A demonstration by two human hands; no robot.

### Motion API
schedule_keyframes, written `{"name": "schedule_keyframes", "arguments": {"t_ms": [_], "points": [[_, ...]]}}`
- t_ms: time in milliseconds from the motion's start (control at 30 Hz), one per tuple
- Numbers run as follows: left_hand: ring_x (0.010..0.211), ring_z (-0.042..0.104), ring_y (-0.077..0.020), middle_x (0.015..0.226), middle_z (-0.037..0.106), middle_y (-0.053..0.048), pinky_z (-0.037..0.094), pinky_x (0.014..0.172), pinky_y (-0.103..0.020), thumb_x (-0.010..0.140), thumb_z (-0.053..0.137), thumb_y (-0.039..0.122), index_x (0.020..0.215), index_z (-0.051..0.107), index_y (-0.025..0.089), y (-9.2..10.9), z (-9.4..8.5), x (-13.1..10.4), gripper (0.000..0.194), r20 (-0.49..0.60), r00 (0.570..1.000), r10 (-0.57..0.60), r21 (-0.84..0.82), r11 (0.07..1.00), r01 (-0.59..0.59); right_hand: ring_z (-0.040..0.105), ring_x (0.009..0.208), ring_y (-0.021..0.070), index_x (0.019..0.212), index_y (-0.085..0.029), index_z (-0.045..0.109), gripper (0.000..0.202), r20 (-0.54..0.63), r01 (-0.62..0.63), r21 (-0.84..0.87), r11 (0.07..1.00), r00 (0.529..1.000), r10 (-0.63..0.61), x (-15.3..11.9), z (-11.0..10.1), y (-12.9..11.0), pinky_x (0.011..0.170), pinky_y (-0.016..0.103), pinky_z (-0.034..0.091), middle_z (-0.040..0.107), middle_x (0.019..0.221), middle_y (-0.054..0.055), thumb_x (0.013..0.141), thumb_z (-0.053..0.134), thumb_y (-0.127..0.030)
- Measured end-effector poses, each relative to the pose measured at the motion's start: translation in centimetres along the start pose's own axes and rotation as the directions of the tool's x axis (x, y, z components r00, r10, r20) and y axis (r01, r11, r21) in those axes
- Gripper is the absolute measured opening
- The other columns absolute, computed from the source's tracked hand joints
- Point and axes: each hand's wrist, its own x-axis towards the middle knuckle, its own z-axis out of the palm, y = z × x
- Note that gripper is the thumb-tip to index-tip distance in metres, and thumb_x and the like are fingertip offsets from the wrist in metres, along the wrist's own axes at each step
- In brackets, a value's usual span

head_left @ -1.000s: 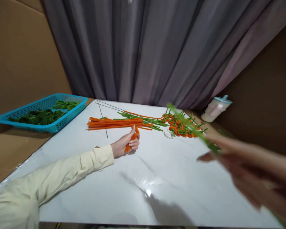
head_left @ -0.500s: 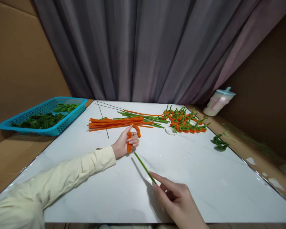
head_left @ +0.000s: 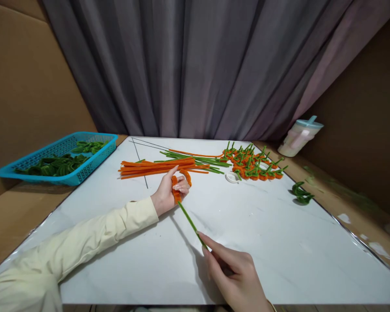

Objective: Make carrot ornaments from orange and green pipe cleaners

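My left hand is closed around a curved orange pipe cleaner piece, held just over the table; part of the piece is hidden by the fingers. Between thumb and forefinger of my right hand is a straight green pipe cleaner. Its far tip meets, or nearly meets, the lower end of the orange piece; I cannot tell which. Just behind my left hand lies a bundle of orange pipe cleaners, with green pipe cleaners beside and partly under it.
Finished-looking orange pieces with green stems cluster at the back right, near a small white ring-shaped item. Curled green pieces lie by the right edge. A blue basket holds green pieces at left. A lidded cup stands back right.
My right hand has moved slightly left and forward, bringing the green pipe cleaner's tip to the orange piece. My left hand has tilted a little, with its finger and thumb shifting.
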Motion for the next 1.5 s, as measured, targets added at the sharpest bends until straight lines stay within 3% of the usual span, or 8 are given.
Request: {"name": "schedule_keyframes", "arguments": {"t_ms": [333,567,1067,1233,1500], "points": [[0.031,0.025,-0.0040,0.048,0.010,0.010,0.027,0.031,-0.013,0.091,0.036,0.037,0.058,0.029,0.019,0.1,0.7,-0.4,0.038,0.001,0.998,0.070,-0.017,0.997,-0.070,0.037,0.041,0.0065,0.116,-0.011,0.061,0.036,-0.011,0.167,-0.027,0.986,0.986,-0.168,-0.1,-0.1,0.2,0.040,0.015,0.036,0.049,0.050,-0.002,0.086,0.044,-0.019],[0.031,0.025,-0.0054,0.046,0.010,0.009,0.027,0.031,-0.015,0.089,0.036,0.034,0.056,0.020,0.021,0.1,0.6,-0.3,0.040,-0.010,0.998,0.054,-0.035,0.998,-0.054,0.036,0.042,0.0060,0.114,-0.009,0.062,0.035,-0.011,0.166,-0.021,0.986,0.986,-0.167,0.1,0.0,-0.1,0.041,0.014,0.036,0.050,0.052,-0.002,0.086,0.045,-0.019],[0.027,0.020,-0.0042,0.040,0.012,0.008,0.016,0.029,-0.016,0.084,0.037,0.026,0.050,0.019,0.020,-0.6,0.9,-0.3,0.040,-0.022,0.991,0.133,0.028,0.991,-0.132,0.033,0.043,0.0066,0.115,-0.008,0.061,0.036,0.022,0.094,-0.001,0.996,0.995,-0.094,0.1,0.4,-0.2,0.042,0.015,0.035,0.046,0.050,-0.003,0.087,0.042,-0.021],[0.027,0.019,-0.0040,0.039,0.014,0.008,0.010,0.028,-0.016,0.083,0.038,0.026,0.048,0.021,0.019,-1.1,1.1,-0.2,0.040,-0.011,0.994,0.106,0.070,0.992,-0.105,0.035,0.044,0.0065,0.115,-0.008,0.061,0.037,0.052,0.064,0.037,0.997,0.996,-0.066,0.1,0.4,-0.2,0.043,0.014,0.035,0.048,0.052,-0.002,0.087,0.042,-0.022],[0.027,0.019,-0.0037,0.039,0.013,0.008,0.012,0.027,-0.015,0.084,0.036,0.025,0.048,0.020,0.019,-1.9,1.3,-0.5,0.040,-0.001,0.998,0.064,0.096,0.993,-0.063,0.034,0.043,0.0056,0.117,-0.003,0.058,0.038,0.010,0.092,0.066,0.994,0.996,-0.093,0.4,0.7,-0.4,0.042,0.013,0.036,0.046,0.051,-0.003,0.087,0.042,-0.021]]}}
